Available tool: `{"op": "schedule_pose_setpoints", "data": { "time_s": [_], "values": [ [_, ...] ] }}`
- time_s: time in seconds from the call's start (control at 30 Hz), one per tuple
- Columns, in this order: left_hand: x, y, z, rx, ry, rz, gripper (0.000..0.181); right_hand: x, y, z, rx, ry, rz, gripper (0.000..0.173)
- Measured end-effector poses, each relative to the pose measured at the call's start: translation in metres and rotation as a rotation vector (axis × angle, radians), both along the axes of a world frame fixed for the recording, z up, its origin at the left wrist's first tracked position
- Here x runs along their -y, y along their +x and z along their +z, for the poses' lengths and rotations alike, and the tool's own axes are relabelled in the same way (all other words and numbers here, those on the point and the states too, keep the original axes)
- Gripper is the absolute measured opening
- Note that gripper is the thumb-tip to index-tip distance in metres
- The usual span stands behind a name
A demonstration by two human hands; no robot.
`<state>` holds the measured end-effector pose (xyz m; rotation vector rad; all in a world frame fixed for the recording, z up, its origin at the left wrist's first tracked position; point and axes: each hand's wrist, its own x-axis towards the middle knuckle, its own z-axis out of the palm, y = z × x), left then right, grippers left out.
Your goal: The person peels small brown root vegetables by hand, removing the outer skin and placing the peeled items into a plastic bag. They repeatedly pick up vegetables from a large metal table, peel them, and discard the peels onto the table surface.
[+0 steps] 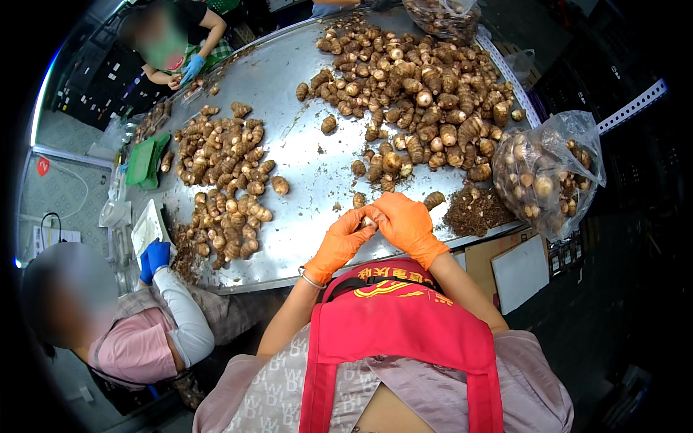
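Observation:
My left hand [342, 242] and my right hand [406, 224], both in orange gloves, meet over the near edge of the metal table [303, 216]. Between their fingertips they pinch one small taro corm [366, 222], mostly hidden by the gloves. Just beyond my fingers lies a loose taro corm [359, 200], and another brown corm [434, 200] rests right of my right hand. A large heap of taro corms [411, 86] spreads across the far right of the table.
A second taro heap [224, 178] covers the table's left side. Brown root trimmings [476, 211] and a plastic bag of corms [547, 173] sit at right. At left are a green tray [143, 162] and a white tray [154, 227]. Two co-workers sit along the left side.

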<state>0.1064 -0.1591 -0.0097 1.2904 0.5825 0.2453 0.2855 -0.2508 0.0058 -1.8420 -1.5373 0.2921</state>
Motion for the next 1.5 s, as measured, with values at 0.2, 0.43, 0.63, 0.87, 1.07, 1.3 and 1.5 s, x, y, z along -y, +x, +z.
{"op": "schedule_pose_setpoints", "data": {
  "time_s": [0.2,0.43,0.63,0.87,1.07,1.3,1.5],
  "values": [
    [-0.003,0.0,0.024,0.066,-0.137,-0.004,0.043,-0.005,0.0,-0.018,-0.144,-0.037,-0.24,0.025],
    [-0.015,0.002,0.013,0.424,-0.339,0.171,0.08,0.005,0.028,-0.043,-1.285,0.009,-0.208,0.043],
    [-0.012,0.007,0.02,0.388,-0.352,0.23,0.084,0.013,0.017,-0.016,-1.369,-0.036,-0.039,0.041],
    [-0.008,0.011,0.003,0.345,-0.185,0.267,0.075,0.005,-0.001,-0.011,-0.964,-0.022,-0.059,0.055],
    [0.008,0.015,0.016,0.302,-0.075,0.304,0.058,-0.001,-0.018,0.005,-0.065,-0.028,-0.172,0.036],
    [0.009,0.012,0.016,0.312,0.039,0.283,0.055,-0.004,-0.024,0.004,-0.067,0.094,-0.191,0.021],
    [0.014,0.018,0.027,0.242,-0.074,0.461,0.051,0.0,-0.019,0.005,-0.382,0.039,-0.272,0.021]
  ]
}}
